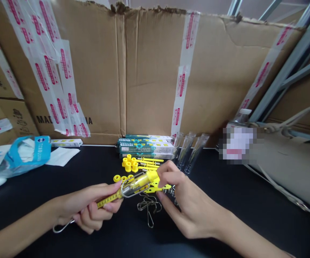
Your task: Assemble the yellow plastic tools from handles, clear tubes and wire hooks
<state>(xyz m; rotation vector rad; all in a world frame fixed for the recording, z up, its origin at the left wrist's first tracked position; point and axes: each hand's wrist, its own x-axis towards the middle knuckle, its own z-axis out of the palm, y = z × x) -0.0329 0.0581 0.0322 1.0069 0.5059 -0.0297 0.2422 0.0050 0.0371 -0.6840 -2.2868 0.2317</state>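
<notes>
The clear tube assembly (138, 183) is held above the bench (133, 240) at the near middle of the work area, tilted with its yellow cap (152, 175) up and to the right. A yellow scale with dark markings (108, 200) forms the lower end, and a bent wire frame (133, 196) surrounds the clear section. The left hand (98, 204) is closed around the scale end and grips it; a wire loop (63, 228) projects below this hand. The right hand (182, 200) is at the cap, index finger bent against it; whether it grips the cap cannot be told.

Beneath and beside the hands lie loose wire hooks (148, 206), flat yellow pieces (155, 189) and, partly covered by the right hand, small metal parts. Behind these are yellow rings (116, 178), flanged yellow bushings (128, 166) and yellow rod parts (151, 165).

Farther back, printed cartons (145, 147) are stacked, with empty clear tubes (195, 154) standing tilted just to their right. A blue-and-white tissue pack (42, 148) occupies the left side; a bottle (243, 116) and a light-coloured bag (291, 168) occupy the right. A taped cardboard panel (155, 89) closes the rear.
</notes>
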